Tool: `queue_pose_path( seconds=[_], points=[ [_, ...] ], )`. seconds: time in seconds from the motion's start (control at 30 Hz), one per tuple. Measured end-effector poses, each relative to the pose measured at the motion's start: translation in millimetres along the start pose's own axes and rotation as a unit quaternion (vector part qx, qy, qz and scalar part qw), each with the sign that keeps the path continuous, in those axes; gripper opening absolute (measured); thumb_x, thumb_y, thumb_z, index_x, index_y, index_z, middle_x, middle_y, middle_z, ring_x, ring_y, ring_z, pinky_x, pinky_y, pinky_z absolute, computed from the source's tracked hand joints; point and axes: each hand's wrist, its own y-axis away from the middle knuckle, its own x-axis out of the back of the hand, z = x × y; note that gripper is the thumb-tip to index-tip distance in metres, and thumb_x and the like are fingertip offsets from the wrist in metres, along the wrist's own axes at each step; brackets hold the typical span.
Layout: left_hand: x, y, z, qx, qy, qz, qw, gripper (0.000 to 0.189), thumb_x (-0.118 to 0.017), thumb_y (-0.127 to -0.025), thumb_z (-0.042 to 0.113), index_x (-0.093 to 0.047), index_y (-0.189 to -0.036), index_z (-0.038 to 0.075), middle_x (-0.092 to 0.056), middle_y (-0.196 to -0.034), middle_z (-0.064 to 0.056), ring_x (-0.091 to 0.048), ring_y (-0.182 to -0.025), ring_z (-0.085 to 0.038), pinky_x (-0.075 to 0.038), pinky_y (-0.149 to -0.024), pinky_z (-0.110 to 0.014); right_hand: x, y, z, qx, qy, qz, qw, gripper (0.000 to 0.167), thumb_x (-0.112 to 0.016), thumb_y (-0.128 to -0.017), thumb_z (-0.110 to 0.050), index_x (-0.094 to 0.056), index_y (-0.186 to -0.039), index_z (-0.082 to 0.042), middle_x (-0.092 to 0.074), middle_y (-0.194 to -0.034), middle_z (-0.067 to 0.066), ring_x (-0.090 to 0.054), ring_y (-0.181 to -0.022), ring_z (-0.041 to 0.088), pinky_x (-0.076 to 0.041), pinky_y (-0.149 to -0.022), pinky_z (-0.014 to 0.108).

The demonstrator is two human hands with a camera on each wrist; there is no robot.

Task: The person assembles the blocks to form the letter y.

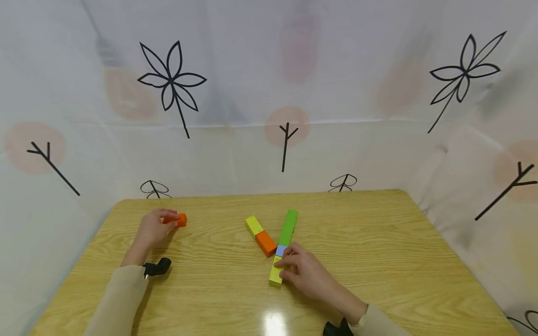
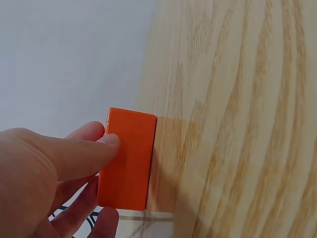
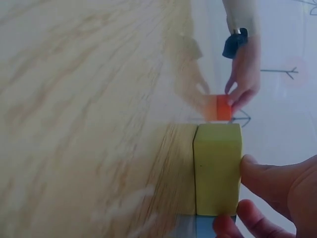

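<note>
At the left back of the table, my left hand [image 1: 153, 227] grips an orange block [image 2: 130, 161], thumb on its near face and fingers behind. The block lies close against the tabletop. My right hand [image 1: 306, 273] holds a yellow block [image 3: 218, 171] between thumb and fingertips. That yellow block forms the near end of a straight row, with a small blue block [image 1: 281, 250] and a long green block [image 1: 288, 226] beyond it. Slanting in from the left, a second orange block [image 1: 265, 243] has its near end right by the blue one. Another yellow block [image 1: 254, 225] sits at its far end.
The wood-grain table [image 1: 378, 252] has rounded far corners. A pale cloth [image 1: 235, 158] with drawn plants and pink spots hangs behind it and along both sides. Black wrist mounts [image 1: 157, 267] are worn on both arms.
</note>
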Motion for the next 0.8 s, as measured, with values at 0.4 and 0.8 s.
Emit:
queue_pose_path(
  seconds=[0.4,0.8],
  points=[
    [2.1,-2.7,-4.2,0.016,0.001,-0.011,0.9998,0.024,-0.072,-0.089,0.0,-0.073,-0.113,-0.003,-0.055,-0.136,-0.024,-0.04,-0.129,-0.052,-0.031,-0.105,-0.067,0.4,-2.7,0.0,-0.012,0.013,0.03,0.9994,0.015,-0.085,-0.08,-0.011,-0.079,-0.094,-0.013,-0.055,-0.1,-0.008,-0.054,-0.093,0.014,-0.051,-0.079,0.031],
    [0.8,6.9,-3.6,-0.029,-0.002,-0.025,0.9993,0.021,-0.076,-0.087,0.006,-0.076,-0.108,0.001,-0.06,-0.13,-0.022,-0.045,-0.125,-0.052,-0.034,-0.102,-0.066,3.9,-5.4,-1.0,-0.017,0.022,0.018,0.9994,0.013,-0.086,-0.079,-0.014,-0.08,-0.091,-0.013,-0.057,-0.104,-0.004,-0.049,-0.099,0.017,-0.049,-0.084,0.038]
  ],
)
